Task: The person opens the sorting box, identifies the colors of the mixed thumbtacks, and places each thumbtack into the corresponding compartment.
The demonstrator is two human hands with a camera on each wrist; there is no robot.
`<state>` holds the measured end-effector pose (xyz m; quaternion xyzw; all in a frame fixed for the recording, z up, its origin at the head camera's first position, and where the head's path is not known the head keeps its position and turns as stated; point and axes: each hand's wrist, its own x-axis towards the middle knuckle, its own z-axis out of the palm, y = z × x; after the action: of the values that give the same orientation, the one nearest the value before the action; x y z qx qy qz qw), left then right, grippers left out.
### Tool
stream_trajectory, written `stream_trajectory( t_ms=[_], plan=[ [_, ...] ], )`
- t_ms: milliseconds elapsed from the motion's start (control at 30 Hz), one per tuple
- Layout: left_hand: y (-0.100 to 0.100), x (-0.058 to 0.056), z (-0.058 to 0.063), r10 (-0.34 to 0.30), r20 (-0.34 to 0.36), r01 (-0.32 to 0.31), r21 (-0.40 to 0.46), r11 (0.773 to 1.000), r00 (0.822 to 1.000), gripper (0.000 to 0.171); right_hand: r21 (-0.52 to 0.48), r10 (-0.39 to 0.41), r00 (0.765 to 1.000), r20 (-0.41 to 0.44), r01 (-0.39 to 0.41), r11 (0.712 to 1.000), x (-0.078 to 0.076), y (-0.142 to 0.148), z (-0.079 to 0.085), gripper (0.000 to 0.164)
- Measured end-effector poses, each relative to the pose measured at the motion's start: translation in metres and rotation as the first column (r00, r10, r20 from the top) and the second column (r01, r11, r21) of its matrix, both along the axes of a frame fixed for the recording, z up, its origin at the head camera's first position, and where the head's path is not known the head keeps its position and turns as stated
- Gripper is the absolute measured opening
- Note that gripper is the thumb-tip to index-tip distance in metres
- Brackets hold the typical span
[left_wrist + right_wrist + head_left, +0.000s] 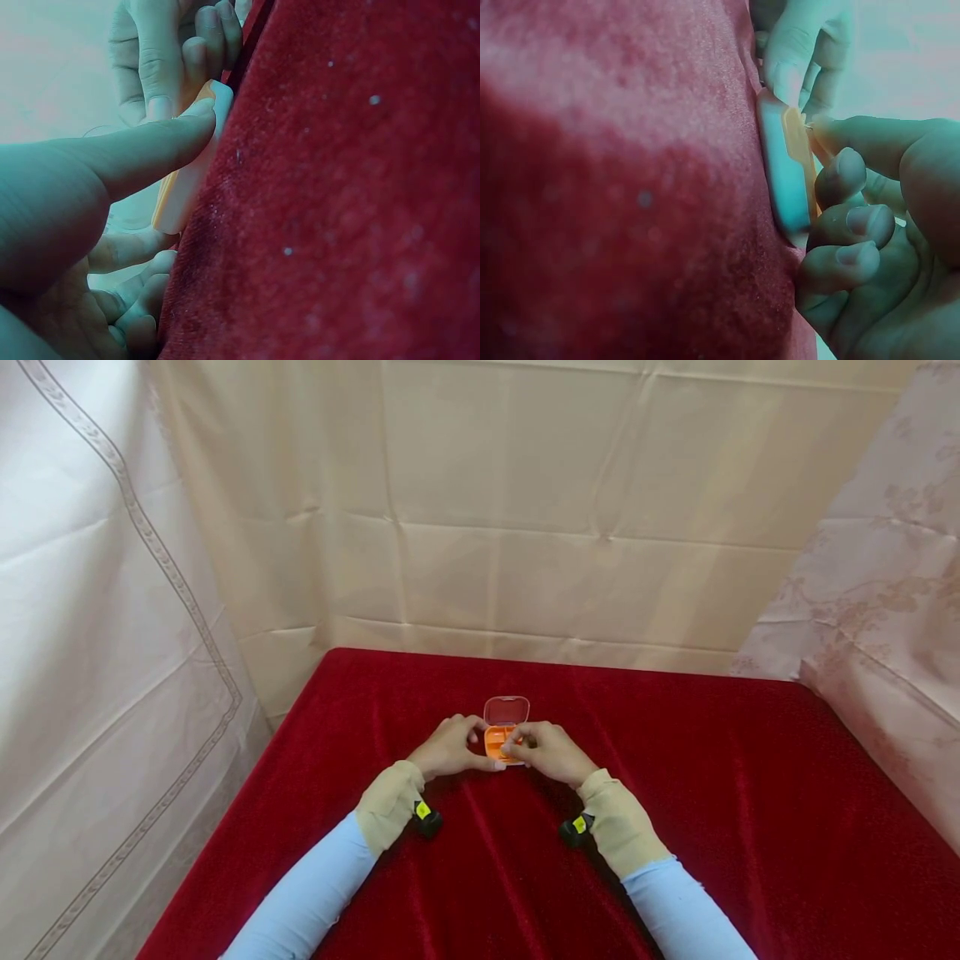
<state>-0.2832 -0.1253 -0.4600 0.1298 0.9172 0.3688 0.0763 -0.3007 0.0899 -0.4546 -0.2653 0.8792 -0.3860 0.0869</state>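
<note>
A small pill box (492, 735) with orange compartments and a pale outer shell lies on the red cloth, its clear lid (506, 711) standing open at the back. My left hand (450, 748) grips the box from the left, thumb along the front edge and a finger farther back, as the left wrist view shows. Over the right compartments is my right hand (553, 752), fingers curled and thumb tip low at the orange insert (798, 142). I cannot tell what, if anything, its thumb and forefinger pinch, since the fingertips cover that spot.
The table is spread with wrinkled red velvet cloth (675, 760). A beige curtain (510, 527) hangs behind its far edge, with pale patterned cloth (885, 610) on the right and white cloth (90, 610) on the left. Both wrists carry small black cameras (428, 821).
</note>
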Motion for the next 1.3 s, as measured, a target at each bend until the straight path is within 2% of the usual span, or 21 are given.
stream_trajectory(
  t_ms=[200,300,367,467,567,667,800,933,1167,1300],
  plan=[
    [0.001,0.000,-0.001,0.002,0.000,-0.002,-0.003,1.000,1.000,0.069,-0.028,0.004,1.000,-0.011,-0.004,1.000,-0.002,0.003,0.001,0.009],
    [0.001,-0.001,-0.001,-0.004,-0.014,0.004,-0.007,1.000,1.000,0.069,-0.105,-0.070,0.998,0.009,0.070,0.992,-0.005,0.007,0.003,0.016],
    [0.001,-0.001,-0.001,-0.009,-0.026,0.009,-0.010,1.000,1.000,0.068,-0.179,-0.149,0.988,0.048,0.155,0.971,-0.007,0.010,0.003,0.022],
    [0.000,0.000,-0.002,-0.015,-0.034,0.015,-0.009,1.000,0.999,0.067,-0.302,-0.236,0.961,0.146,0.271,0.914,-0.010,0.015,0.003,0.026],
    [0.000,-0.001,-0.002,-0.016,-0.035,0.016,-0.009,1.000,0.999,0.069,-0.394,-0.255,0.938,0.234,0.332,0.857,-0.013,0.017,0.004,0.030],
    [0.000,-0.001,-0.003,-0.019,-0.037,0.019,-0.007,1.000,0.999,0.070,-0.419,-0.254,0.930,0.266,0.349,0.838,-0.013,0.018,0.006,0.035],
    [0.001,-0.002,-0.003,-0.014,-0.025,0.014,-0.007,1.000,1.000,0.070,-0.400,-0.242,0.925,0.292,0.348,0.848,-0.012,0.019,0.008,0.038],
    [0.001,-0.002,-0.003,-0.004,-0.009,0.004,-0.006,1.000,1.000,0.074,-0.375,-0.193,0.928,0.318,0.310,0.874,-0.013,0.021,0.009,0.038],
    [0.002,-0.001,-0.002,-0.003,-0.010,0.002,-0.025,1.000,1.000,0.077,-0.267,-0.088,0.941,0.325,0.181,0.947,-0.020,0.036,0.010,0.037],
    [0.002,0.000,0.000,-0.005,-0.013,0.004,-0.024,1.000,1.000,0.074,-0.214,-0.018,0.952,0.306,0.087,0.973,-0.022,0.041,0.009,0.034]
  ],
)
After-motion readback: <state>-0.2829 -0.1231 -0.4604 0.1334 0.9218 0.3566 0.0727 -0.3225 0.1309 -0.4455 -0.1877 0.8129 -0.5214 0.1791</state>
